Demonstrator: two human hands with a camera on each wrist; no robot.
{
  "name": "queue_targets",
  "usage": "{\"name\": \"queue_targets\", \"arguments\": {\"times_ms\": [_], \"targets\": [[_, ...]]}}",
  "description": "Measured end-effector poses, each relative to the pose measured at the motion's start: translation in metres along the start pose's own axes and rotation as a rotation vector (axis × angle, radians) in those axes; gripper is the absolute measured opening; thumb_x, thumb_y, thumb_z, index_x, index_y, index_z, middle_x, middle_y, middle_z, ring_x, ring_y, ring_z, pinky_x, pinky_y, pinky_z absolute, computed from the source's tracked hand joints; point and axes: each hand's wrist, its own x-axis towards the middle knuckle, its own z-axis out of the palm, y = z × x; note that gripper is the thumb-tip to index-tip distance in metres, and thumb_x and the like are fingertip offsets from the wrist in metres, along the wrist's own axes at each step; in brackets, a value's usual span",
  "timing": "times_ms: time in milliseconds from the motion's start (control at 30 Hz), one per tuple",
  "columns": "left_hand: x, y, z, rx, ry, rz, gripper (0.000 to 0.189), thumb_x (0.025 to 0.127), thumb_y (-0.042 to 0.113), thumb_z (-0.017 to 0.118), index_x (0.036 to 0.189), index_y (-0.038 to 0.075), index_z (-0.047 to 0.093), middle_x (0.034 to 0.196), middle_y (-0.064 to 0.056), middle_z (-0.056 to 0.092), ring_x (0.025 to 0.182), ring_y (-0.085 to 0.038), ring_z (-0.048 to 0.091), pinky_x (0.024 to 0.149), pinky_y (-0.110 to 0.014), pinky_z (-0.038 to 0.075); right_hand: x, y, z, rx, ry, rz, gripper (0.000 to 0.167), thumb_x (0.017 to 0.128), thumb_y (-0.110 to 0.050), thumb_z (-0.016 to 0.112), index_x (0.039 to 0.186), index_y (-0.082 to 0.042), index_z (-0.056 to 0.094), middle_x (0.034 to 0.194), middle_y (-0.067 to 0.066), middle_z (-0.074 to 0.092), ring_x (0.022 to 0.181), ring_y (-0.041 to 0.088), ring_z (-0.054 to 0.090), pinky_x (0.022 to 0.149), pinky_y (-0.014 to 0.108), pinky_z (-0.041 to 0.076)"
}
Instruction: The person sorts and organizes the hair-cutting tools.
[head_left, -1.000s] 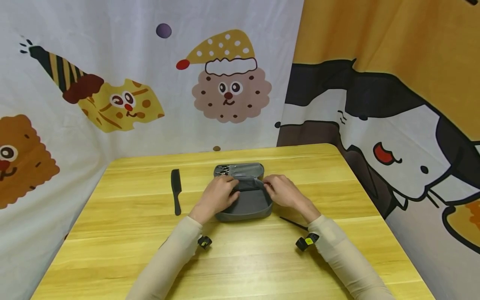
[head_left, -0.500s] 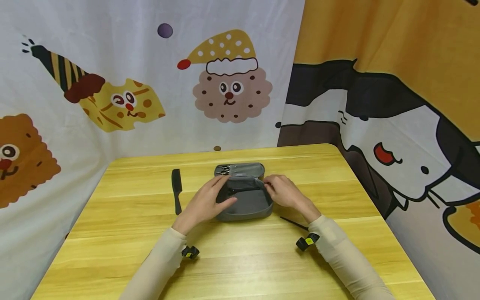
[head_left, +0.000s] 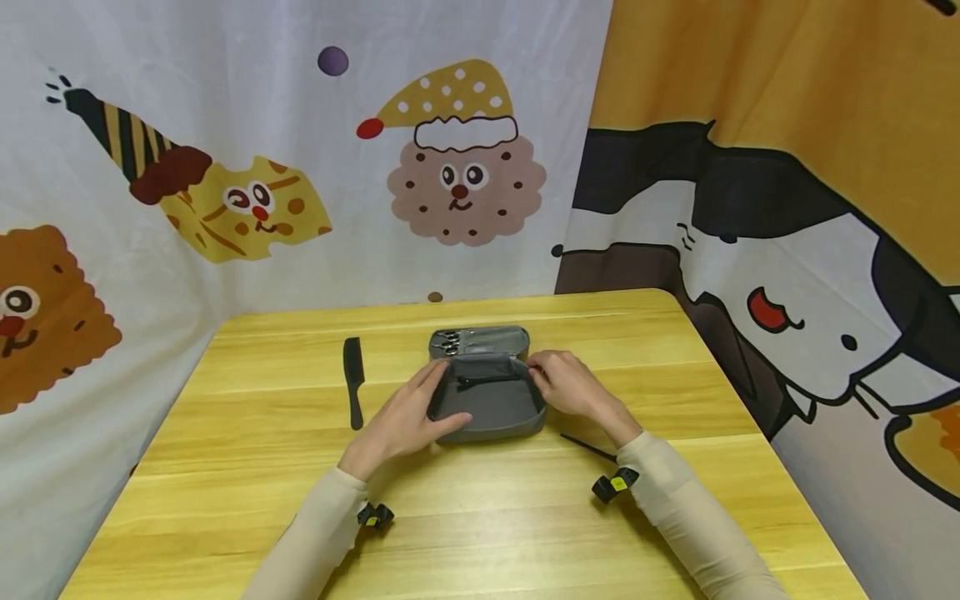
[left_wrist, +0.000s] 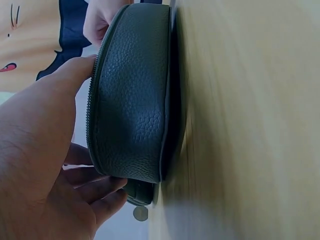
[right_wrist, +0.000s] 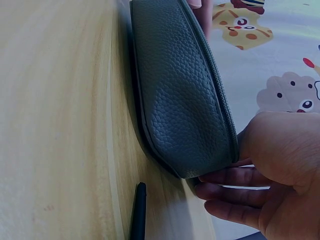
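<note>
A grey zip case [head_left: 491, 404] lies unfolded on the table, its lid [head_left: 495, 340] laid back at the far side. Inside the case rests a slim black tool [head_left: 489, 380], its kind too small to tell. My left hand [head_left: 401, 421] spans the case's left end, fingers and thumb spread and touching its side and zip edge, as the left wrist view also shows. At the right end my right hand [head_left: 566, 382] pinches the rim near the hinge. Shiny metal tools with finger loops, apparently scissors [head_left: 448, 342], sit in the lid's left part.
A black comb [head_left: 353, 383] lies left of the case. A thin black stick-like thing [head_left: 587, 446] lies by my right wrist, partly hidden by the sleeve; its tip [right_wrist: 139, 212] shows in the right wrist view. Printed curtains [head_left: 465, 267] hang behind the table.
My left hand has drawn out of the case to its left end, fingers straightening. The slim black tool inside has come into view. My right hand stays at the rim.
</note>
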Motion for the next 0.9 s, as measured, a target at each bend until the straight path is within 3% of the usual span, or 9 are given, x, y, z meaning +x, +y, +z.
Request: {"name": "queue_targets", "arguments": {"times_ms": [200,633,900], "targets": [[-0.0037,-0.0032,0.0014,-0.028,-0.016,-0.023,0.113,0.102,0.074,0.071,0.179,0.004,0.027,0.185,-0.026,0.03,0.166,-0.05,0.042,0.132,-0.065,0.044,0.0001,0.0003,-0.0001,0.005,-0.01,0.003,0.02,0.114,-0.008,0.063,0.113,-0.004,0.082,0.095,0.005,0.076,0.071,0.011,0.057,0.066,0.029,0.048],[-0.0071,-0.0071,0.0012,-0.063,-0.035,-0.005,0.12,0.096,0.073,0.081,0.18,0.008,0.026,0.184,-0.025,0.033,0.167,-0.048,0.042,0.133,-0.064,0.045,-0.0013,0.0004,0.0019,0.017,-0.009,-0.003,0.018,0.113,-0.005,0.063,0.106,-0.004,0.08,0.085,0.002,0.068,0.068,0.01,0.053,0.061,0.026,0.042],[-0.0059,-0.0067,0.0024,-0.068,-0.023,0.004,0.121,0.094,0.068,0.085,0.18,0.007,0.027,0.183,-0.025,0.035,0.166,-0.048,0.043,0.132,-0.064,0.046,-0.0047,-0.0003,0.0006,0.031,-0.011,0.029,0.017,0.113,-0.01,0.065,0.115,-0.004,0.081,0.096,0.004,0.075,0.074,0.011,0.06,0.064,0.028,0.048]]}}
